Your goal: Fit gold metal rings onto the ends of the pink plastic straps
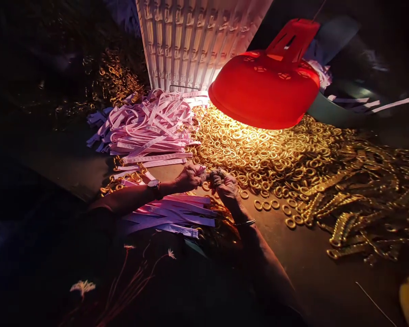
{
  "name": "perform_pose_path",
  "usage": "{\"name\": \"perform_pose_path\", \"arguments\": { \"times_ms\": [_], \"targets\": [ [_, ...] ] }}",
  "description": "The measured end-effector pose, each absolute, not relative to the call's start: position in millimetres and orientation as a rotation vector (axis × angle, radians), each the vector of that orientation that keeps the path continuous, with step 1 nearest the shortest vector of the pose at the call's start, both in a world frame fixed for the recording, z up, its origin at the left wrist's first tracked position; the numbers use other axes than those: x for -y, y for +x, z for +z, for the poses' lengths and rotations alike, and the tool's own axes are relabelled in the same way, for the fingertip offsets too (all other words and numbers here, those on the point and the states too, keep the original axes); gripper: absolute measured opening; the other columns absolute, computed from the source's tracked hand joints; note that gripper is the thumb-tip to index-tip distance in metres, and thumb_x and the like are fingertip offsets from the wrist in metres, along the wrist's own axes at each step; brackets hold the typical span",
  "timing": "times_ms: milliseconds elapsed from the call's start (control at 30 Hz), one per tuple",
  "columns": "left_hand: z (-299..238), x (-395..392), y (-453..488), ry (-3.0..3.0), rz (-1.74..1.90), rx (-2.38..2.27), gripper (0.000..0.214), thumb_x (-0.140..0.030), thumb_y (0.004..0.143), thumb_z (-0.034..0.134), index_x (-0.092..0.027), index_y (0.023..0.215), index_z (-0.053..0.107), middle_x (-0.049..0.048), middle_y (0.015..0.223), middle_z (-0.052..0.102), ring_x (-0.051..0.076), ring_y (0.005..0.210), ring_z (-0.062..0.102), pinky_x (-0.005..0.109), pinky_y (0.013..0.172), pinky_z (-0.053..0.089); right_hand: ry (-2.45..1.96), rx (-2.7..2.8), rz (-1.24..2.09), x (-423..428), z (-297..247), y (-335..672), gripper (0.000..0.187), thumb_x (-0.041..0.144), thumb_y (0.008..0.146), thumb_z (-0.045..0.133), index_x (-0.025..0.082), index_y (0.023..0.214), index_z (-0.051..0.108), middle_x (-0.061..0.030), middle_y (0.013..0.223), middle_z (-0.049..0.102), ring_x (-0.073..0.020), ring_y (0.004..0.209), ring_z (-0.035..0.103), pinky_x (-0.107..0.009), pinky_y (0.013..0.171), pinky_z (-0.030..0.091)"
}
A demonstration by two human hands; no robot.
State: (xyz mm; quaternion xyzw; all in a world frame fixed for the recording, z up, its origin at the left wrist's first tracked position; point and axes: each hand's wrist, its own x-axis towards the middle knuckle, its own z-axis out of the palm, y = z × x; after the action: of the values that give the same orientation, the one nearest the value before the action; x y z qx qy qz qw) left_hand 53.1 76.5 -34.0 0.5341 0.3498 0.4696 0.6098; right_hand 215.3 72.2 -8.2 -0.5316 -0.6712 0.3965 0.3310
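Observation:
My left hand, with a watch on the wrist, is closed in a pinch. My right hand, with a bracelet on the wrist, is closed too, and its fingertips look dark. The two hands nearly meet at the near edge of a heap of gold rings. What they pinch between them is too small and dark to make out. Below my left forearm lies a bundle of pink straps, some with gold pieces at their ends. A bigger pile of pink printed straps rests beyond my left hand.
A red lamp shade hangs low over the rings. Gold chain-like strips are heaped at the right. Behind the straps stands a ribbed, shiny panel. More gold pieces lie at the back left, and a green basin at the back right.

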Motion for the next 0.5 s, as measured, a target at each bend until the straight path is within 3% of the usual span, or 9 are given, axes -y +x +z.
{"name": "perform_pose_path", "arguments": {
  "times_ms": [133,233,367,500],
  "targets": [
    [-46,-85,53,1.140,1.058,-0.681,0.033,-0.032,0.079,0.065,-0.016,0.058,0.045,-0.0050,0.050,0.041,0.004,0.045,0.032,0.021,0.044,0.022,-1.382,1.742,0.980,-75,-10,208,0.039,0.055,0.086,0.058,0.020,0.071,0.051,0.0020,0.058,0.052,-0.0095,0.048,0.041,-0.024,0.046,0.037],
    [-54,-92,50,1.034,1.027,-0.686,0.034,-0.032,0.074,0.070,-0.016,0.058,0.045,-0.0054,0.050,0.040,0.003,0.044,0.029,0.022,0.043,0.019,-1.420,1.860,0.597,-75,-13,205,0.034,0.050,0.087,0.055,0.021,0.071,0.051,-0.0005,0.060,0.053,-0.0135,0.055,0.047,-0.028,0.055,0.041],
    [-54,-96,47,0.851,0.806,-0.758,0.027,-0.027,0.077,0.063,-0.016,0.059,0.047,-0.0044,0.045,0.040,0.004,0.037,0.028,0.024,0.041,0.018,-1.475,2.001,0.137,-72,-17,202,0.028,0.045,0.086,0.055,0.022,0.069,0.050,-0.0030,0.059,0.054,-0.0168,0.059,0.052,-0.029,0.057,0.040],
    [-49,-87,48,0.930,0.835,-0.789,0.024,-0.029,0.080,0.065,-0.014,0.066,0.054,-0.0008,0.052,0.050,0.006,0.043,0.039,0.024,0.047,0.026,-1.420,1.916,0.333,-75,-7,201,0.030,0.049,0.088,0.055,0.021,0.076,0.053,-0.0026,0.067,0.060,-0.0153,0.064,0.056,-0.028,0.061,0.046]
  ]
}}
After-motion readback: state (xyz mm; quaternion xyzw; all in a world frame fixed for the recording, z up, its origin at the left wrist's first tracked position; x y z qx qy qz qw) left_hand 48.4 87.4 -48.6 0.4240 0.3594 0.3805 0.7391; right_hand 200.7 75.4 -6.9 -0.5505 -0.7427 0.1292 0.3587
